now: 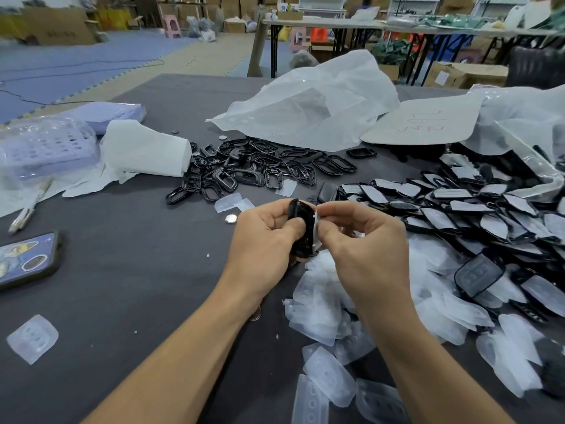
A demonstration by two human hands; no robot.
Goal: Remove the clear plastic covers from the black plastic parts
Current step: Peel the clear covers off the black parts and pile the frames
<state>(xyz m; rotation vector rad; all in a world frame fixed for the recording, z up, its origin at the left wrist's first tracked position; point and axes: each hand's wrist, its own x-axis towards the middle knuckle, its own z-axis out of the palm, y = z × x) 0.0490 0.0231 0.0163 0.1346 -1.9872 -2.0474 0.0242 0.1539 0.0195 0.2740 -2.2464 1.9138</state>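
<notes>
Held over the table (128,270): one black plastic part (302,229), gripped by my left hand (263,240); my right hand (363,240) pinches its clear cover (317,213) at the edge. Clear bag (547,179), far right: more black parts (516,175) inside.

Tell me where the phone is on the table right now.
In the head view the phone lies at the far left, well left of the left hand, with a loose clear cover nearer the camera.
</notes>
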